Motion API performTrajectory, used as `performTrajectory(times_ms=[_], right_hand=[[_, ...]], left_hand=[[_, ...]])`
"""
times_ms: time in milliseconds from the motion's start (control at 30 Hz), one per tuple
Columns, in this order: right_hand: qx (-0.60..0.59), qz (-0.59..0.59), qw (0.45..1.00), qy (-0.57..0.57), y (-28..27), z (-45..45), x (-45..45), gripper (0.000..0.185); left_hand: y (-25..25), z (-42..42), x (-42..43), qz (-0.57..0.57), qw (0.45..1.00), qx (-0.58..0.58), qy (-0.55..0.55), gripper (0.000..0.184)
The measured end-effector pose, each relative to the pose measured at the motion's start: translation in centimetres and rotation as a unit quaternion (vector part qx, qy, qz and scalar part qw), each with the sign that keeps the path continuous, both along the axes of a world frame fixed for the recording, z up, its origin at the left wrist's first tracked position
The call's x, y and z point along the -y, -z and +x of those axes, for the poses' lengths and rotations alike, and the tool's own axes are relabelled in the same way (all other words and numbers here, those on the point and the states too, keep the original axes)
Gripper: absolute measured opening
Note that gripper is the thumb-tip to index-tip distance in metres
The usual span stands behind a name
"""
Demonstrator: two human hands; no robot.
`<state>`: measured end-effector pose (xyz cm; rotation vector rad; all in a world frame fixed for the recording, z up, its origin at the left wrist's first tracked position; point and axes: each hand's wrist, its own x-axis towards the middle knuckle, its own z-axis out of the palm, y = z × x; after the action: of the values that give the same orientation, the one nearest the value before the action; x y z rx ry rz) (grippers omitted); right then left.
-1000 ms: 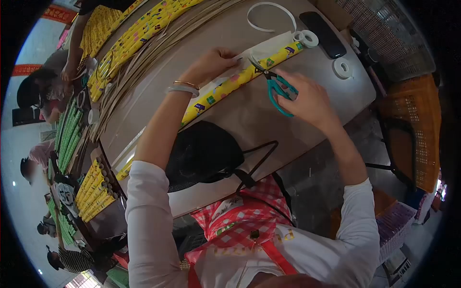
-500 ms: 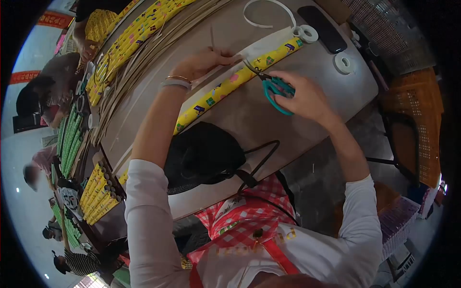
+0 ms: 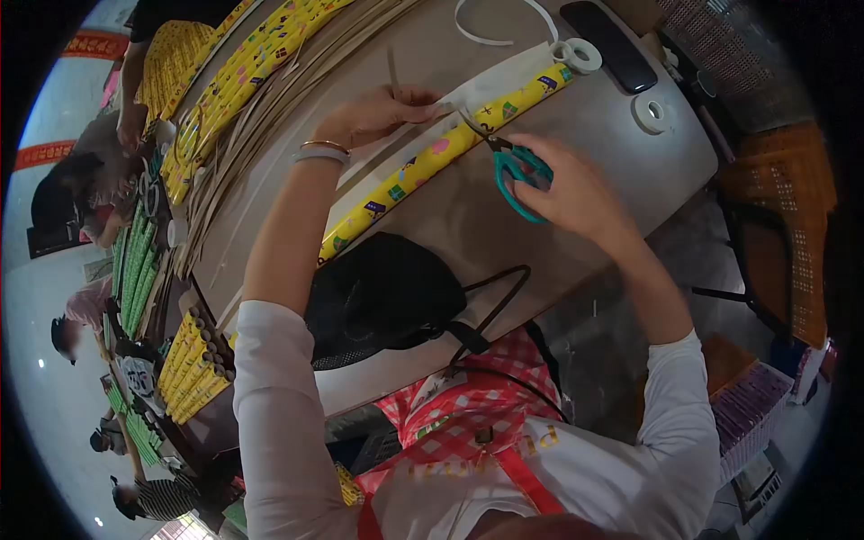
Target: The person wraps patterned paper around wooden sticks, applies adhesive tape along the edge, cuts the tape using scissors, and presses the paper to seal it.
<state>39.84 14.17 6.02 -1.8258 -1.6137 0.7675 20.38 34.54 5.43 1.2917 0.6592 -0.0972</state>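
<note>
My right hand (image 3: 567,184) is closed on the teal handles of a pair of scissors (image 3: 520,176), whose blades lie over the edge of a yellow patterned tube (image 3: 432,162). The tube lies slantwise on the table (image 3: 594,207), with a pale strip (image 3: 499,81) along its far side. My left hand (image 3: 382,115) pinches the end of a thin whitish piece beside the blade tips. A narrow strip also stands up behind its fingers. Below the tube sits a black cap-like object (image 3: 387,292) with a dark loop.
Tape rolls (image 3: 648,113) and a black phone (image 3: 609,47) lie at the far right. Long brown strips (image 3: 261,135), yellow patterned tubes (image 3: 261,67) and green tubes (image 3: 137,274) are on the left. Several people sit along the left side. An orange chair (image 3: 778,243) stands at right.
My left hand has shifted slightly left, away from the scissors, with the thin piece still between its fingers. The scissors stay over the tube's edge. The whole view has turned slightly.
</note>
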Motion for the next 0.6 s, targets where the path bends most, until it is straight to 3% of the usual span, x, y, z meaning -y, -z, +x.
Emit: performTrajectory(times_ms=[333,600], right_hand=[[0.103,0.004,0.994,-0.026,-1.4,0.5,-1.0,0.045],[0.137,-0.059,0.987,-0.057,-3.0,0.9,-2.5,0.045]], left_hand=[[0.5,0.2,-0.3,0.039,0.998,-0.04,-0.027,0.032],[0.3,0.5,0.1,-0.035,0.996,-0.053,-0.061,0.035]])
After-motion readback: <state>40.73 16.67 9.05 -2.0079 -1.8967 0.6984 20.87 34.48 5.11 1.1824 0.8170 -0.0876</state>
